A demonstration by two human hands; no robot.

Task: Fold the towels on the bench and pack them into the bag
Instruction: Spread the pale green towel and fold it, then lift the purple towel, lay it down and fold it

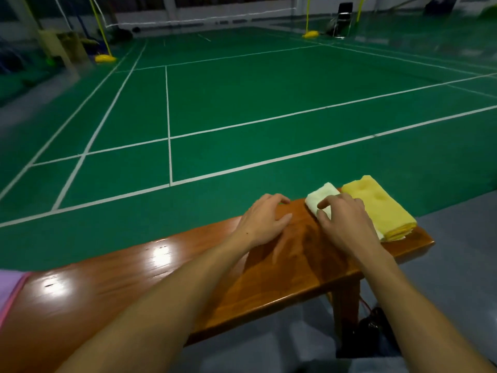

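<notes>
While resting on bench (188, 267): both hands relaxed, grasping nothing.
Right hand (343, 224) touching white towel (320, 197) beside yellow towel (376, 208) at bench end; left hand (265, 220) on bare wood.

R hand (343, 224) on white towel (321, 196), L hand (265, 220) on bench (161, 281).

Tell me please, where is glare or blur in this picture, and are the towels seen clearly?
Head view: two bright glare patches on the glossy bench top; court lines bend from wide-angle distortion; the far corners are smeared. The yellow towel and white towel are fairly sharp, though the right hand covers part of the white one. The left hand throws a soft shadow on the wood.
</notes>
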